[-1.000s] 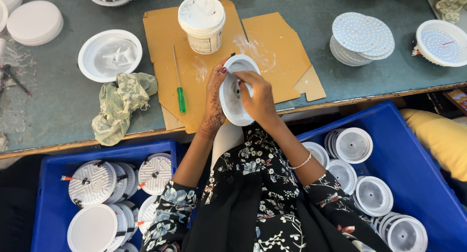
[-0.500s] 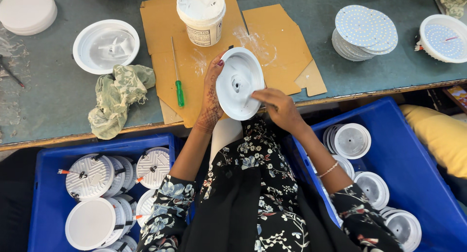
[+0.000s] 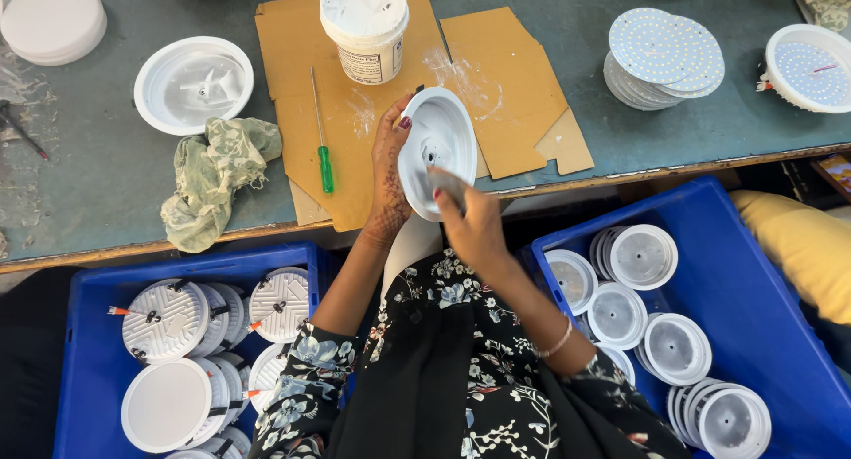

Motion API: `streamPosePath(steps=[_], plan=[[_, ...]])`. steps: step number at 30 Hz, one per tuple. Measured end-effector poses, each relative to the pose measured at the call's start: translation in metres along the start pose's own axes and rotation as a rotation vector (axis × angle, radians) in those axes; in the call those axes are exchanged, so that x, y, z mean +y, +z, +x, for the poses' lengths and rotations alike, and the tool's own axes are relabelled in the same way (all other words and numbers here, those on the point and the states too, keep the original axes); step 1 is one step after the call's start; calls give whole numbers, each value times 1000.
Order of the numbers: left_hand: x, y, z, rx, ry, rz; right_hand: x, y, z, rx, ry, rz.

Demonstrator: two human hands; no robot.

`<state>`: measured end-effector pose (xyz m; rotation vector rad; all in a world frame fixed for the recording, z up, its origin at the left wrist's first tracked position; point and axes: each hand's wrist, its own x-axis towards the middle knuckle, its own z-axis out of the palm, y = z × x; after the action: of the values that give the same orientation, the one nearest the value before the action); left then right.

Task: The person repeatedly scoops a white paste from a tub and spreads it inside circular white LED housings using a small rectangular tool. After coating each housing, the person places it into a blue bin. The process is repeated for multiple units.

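Fingers of the left hand (image 3: 390, 171) curl around the rim of a white round lamp housing (image 3: 437, 151), holding it tilted above the brown cardboard sheet (image 3: 355, 122) at the near edge of the grey workbench (image 3: 89, 184). Fingertips of the right hand (image 3: 470, 220) press closed against the housing's lower inside face. A white tub (image 3: 364, 20) stands on the cardboard just beyond, a green-handled screwdriver (image 3: 322, 140) lies to its left, and a crumpled green cloth (image 3: 215, 175) sits nearby. Blue crates (image 3: 762, 282) of white lamp parts flank the person's lap.
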<state>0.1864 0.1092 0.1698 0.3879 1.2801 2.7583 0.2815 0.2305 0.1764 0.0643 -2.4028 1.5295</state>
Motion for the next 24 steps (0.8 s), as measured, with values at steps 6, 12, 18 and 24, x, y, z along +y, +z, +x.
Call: streamPosePath(steps=[6,12,18,24], plan=[[1,2,-3,-7,-41,-39,9,-8,57,110,-353,11],[1,-2,2,16,-16,-32,14,-6,13,25,-471,-186],[0,-4,-1,13,-28,-54,30,-19,5,-34,-402,-130],[0,-2,-1,19,-25,-44,41,-14,68,132,-305,-24]])
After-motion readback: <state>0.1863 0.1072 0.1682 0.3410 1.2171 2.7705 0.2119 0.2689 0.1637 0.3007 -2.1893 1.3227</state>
